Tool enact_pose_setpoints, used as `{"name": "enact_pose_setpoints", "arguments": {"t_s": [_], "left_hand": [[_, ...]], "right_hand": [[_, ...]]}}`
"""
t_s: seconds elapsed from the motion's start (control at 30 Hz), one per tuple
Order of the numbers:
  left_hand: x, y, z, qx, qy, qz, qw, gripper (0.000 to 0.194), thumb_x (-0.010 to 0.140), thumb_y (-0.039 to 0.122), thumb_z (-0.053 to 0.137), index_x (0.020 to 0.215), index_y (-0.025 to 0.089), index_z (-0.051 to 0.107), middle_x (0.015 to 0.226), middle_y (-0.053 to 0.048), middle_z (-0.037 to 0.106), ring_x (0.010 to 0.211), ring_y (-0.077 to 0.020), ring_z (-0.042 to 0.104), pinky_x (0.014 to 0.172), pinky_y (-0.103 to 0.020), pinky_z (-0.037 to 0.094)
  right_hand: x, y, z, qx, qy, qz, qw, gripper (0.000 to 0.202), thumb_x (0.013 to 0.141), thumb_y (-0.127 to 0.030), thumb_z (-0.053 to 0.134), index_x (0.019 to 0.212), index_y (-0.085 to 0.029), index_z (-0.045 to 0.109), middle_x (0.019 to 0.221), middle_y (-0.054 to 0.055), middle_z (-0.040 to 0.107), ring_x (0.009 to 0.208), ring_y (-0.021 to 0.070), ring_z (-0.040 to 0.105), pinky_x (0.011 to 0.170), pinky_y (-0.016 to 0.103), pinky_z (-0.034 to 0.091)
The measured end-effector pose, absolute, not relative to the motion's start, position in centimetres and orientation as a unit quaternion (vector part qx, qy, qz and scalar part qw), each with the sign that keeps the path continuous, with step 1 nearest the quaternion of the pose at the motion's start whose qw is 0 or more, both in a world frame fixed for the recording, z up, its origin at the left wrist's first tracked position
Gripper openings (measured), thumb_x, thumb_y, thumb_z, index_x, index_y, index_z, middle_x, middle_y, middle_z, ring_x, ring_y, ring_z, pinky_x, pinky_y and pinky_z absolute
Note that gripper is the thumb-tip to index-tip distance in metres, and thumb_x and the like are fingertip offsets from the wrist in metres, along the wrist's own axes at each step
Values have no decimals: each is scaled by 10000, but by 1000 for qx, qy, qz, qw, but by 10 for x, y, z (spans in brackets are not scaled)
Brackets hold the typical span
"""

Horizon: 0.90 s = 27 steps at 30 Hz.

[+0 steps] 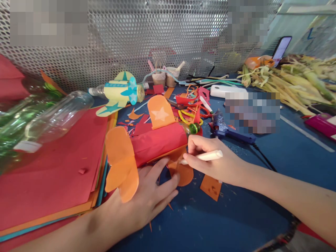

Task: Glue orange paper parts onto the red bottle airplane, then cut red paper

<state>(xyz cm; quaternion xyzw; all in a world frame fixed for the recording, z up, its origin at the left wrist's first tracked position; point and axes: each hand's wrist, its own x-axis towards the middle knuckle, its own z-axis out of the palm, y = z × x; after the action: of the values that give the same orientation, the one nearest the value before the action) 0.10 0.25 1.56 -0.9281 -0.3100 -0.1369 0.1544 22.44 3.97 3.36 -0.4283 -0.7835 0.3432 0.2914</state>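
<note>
A toy plane made from a bottle wrapped in red paper [161, 141] lies on the blue table, its green cap end to the right. Orange paper pieces form its tail [122, 161], an upper wing [160, 111] with a pale star, and a lower wing [186, 173]. My left hand [151, 190] lies with fingers spread beside the body, its fingertips at the lower wing. In my right hand [210, 157] a white marker [210, 156] is pinched, its tip down at the lower wing. An orange paper scrap [211, 188] lies below my right hand.
Red, orange and blue paper sheets [60, 168] are stacked at left under clear bottles [60, 117]. Behind stand a yellow bottle plane [120, 91] and two cups [172, 76]. A blue glue gun [231, 131], scissors [206, 111] and corn husks [291, 80] lie to the right.
</note>
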Motion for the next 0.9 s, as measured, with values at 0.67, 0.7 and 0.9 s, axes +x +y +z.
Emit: {"name": "enact_pose_setpoints", "arguments": {"t_s": [0.67,0.7,0.9], "left_hand": [[0,1,14,-927,-316,-143,140,326,974,315,350,1106,297,647,1182,-106,591,833,-212,626,709,-350,521],[0,1,14,-929,-314,-140,138,320,972,316,357,1106,299,648,1183,-106,591,831,-212,627,704,-348,522],[1,1,13,-927,-320,-148,129,322,968,309,355,1076,290,658,1156,-120,608,757,-214,635,636,-366,539]], "right_hand": [[224,39,34,-434,-785,329,296,236,820,-200,548,667,-218,368,539,-85,461,447,62,355,466,208,279],[224,39,34,-433,-786,328,296,237,819,-198,547,665,-218,368,537,-85,460,447,61,354,465,209,278],[225,39,33,-442,-780,327,301,233,807,-194,551,659,-216,372,533,-87,458,450,62,365,462,208,279]]}}
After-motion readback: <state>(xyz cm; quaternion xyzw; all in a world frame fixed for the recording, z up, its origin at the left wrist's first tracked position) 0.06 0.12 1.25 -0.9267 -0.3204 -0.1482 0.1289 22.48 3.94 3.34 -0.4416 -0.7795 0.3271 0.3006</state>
